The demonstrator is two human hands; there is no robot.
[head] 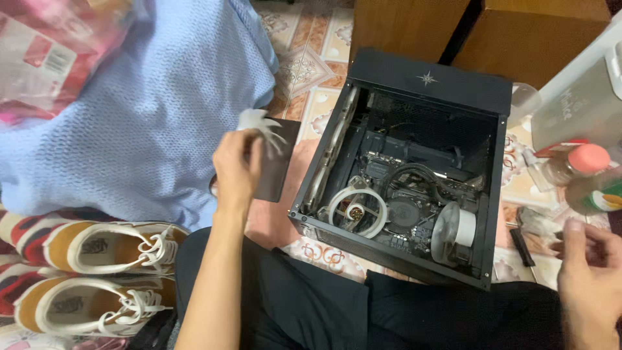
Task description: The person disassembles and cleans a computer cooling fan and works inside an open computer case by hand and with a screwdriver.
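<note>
The right hand (591,275) sits at the lower right of the frame, fingers loosely curled and thumb raised, holding nothing that shows; it hovers just beside small tools (521,246) lying on the floor by the case's right wall, likely kept there within reach. Along the bottom edge, the person's dark trousers (337,311) fill the middle, legs drawn up against the case, so little free room is left between body and case.

At lower left, two tan and white sneakers (97,275) lie side by side, laces up, close to the left forearm.

The left hand (236,168) is raised left of centre, fingers pinched on a small white fan rotor (259,123), its blades blurred. It holds the rotor over a dark flat panel (278,159) lying on the floor just left of the case, perhaps the removed side cover.

The open black computer case (427,81) lies on its side in the centre, open face up so the inside can be reached from above. Inside are a white ring-shaped fan (356,210), coolant tubes and a round white-capped part (457,230); the walls stand high around them, so hands must enter from the top.

Farther off, a light blue knitted cloth (142,110) covers the upper left, a clear bottle with a pink cap (580,162) crowds the right edge, and wooden furniture (479,26) closes the top.
</note>
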